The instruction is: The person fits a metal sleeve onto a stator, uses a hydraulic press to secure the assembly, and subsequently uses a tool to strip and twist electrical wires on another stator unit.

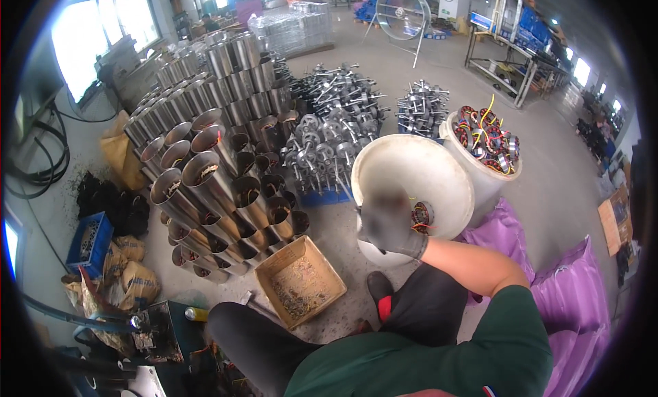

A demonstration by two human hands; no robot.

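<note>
My right hand, in a dark grey glove, reaches over the near rim of a large white tub. A smeared dark patch covers its fingers, so I cannot make out whether they grip anything. Right beside the hand, inside the tub, lies a motor stator with a dark ring and red and yellow wires. My left hand is out of view.
Stacked metal tubes stand to the left, near a cardboard box of scraps. Behind are piled rotors on shafts. A second white tub holds several stators; purple sacks lie at right.
</note>
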